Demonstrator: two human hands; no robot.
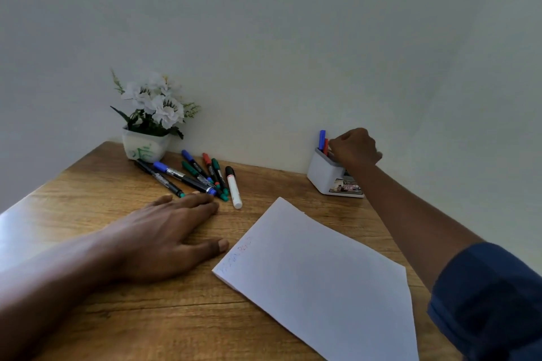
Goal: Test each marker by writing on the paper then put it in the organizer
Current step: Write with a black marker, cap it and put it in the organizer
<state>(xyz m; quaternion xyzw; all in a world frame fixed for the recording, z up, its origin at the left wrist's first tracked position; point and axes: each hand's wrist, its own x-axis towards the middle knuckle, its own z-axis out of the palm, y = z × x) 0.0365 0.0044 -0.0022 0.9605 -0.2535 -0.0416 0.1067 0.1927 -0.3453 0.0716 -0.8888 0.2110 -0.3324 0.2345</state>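
Your right hand (355, 148) is over the open top of the organizer (322, 173) at the far right, against the wall, with its fingers curled downward; whether they pinch a marker is hidden behind the knuckles, so I cannot tell what it has. A blue marker (322, 138) and a red marker (325, 146) stand upright in the organizer just left of your fingers. If you are dropping one in, lower it straight down beside those two and let go only once its end is inside the wall, so it neither tips the box nor knocks its neighbours. Your left hand (164, 231) lies flat on the table (88, 184), fingers straight and holding nothing, its fingertips just beside the loose markers (193, 176) heaped at the far left. A white marker (233, 189) lies at the right edge of that heap. The paper (322, 272) sits near and right, with faint marks (237, 256) at its left corner. Mind the flower pot (145, 148) touching the heap's far end, and your right forearm crossing above the paper's far edge.
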